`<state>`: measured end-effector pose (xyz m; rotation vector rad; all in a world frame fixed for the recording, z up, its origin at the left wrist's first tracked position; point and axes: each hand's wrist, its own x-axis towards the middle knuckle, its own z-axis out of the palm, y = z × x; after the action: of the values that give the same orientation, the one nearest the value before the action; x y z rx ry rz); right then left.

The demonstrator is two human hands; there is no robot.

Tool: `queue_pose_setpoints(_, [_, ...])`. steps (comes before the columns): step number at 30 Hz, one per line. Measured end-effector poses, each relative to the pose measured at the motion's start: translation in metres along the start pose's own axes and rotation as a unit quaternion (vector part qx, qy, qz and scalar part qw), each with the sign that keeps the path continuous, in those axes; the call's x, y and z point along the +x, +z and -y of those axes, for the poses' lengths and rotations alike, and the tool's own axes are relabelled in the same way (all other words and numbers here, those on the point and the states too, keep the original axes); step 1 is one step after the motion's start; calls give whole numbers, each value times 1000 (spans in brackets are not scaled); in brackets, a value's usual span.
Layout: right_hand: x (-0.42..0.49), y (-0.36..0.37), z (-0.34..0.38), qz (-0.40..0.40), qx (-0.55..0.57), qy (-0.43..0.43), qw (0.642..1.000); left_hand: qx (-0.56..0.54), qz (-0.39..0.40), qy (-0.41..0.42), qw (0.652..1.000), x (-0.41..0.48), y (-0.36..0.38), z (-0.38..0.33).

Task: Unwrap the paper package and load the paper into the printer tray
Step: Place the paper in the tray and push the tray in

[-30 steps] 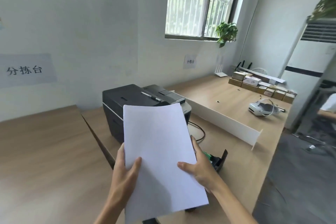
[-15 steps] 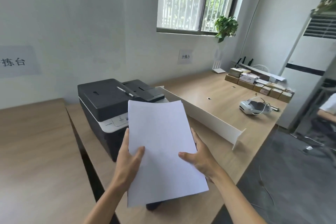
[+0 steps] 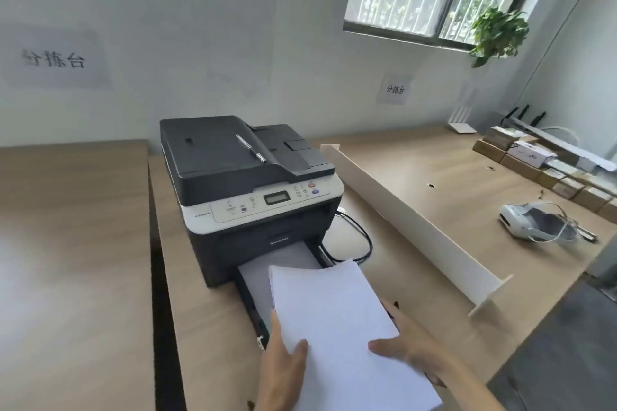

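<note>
A stack of white paper [image 3: 337,320] is held low over the pulled-out printer tray [image 3: 253,277], its far edge above the tray's grey floor. My left hand [image 3: 283,360] grips the stack's left edge, thumb on top. My right hand [image 3: 407,350] holds the right edge, thumb across the sheet. The black and white printer [image 3: 247,183] stands on the wooden desk just behind the tray, with a pen [image 3: 251,147] lying on its lid. The tray's near end is hidden under the paper. No wrapper is in view.
A black cable [image 3: 362,243] loops right of the printer. A long white divider board [image 3: 410,220] runs diagonally across the desk. A white headset [image 3: 534,220] and a row of boxes [image 3: 551,170] lie at the right. A dark gap [image 3: 160,277] separates two desks on the left.
The paper stack has dropped from in front of the printer's top down to the open tray, and the view has tilted down and closer, so the whole printer front now shows.
</note>
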<state>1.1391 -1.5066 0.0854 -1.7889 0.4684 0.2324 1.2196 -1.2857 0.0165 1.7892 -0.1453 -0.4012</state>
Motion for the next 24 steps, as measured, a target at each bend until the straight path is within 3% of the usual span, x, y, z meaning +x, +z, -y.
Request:
queue_pose_setpoints(12, [108, -28, 15, 149, -48, 25, 987, -54, -133, -87, 986, 59, 32, 23])
queue_pose_setpoints(16, [162, -33, -21, 153, -89, 48, 983, -79, -166, -114, 976, 74, 36, 28])
queue_pose_setpoints(24, [206, -26, -38, 125, -45, 20, 991, -66, -180, -99, 976, 106, 39, 31])
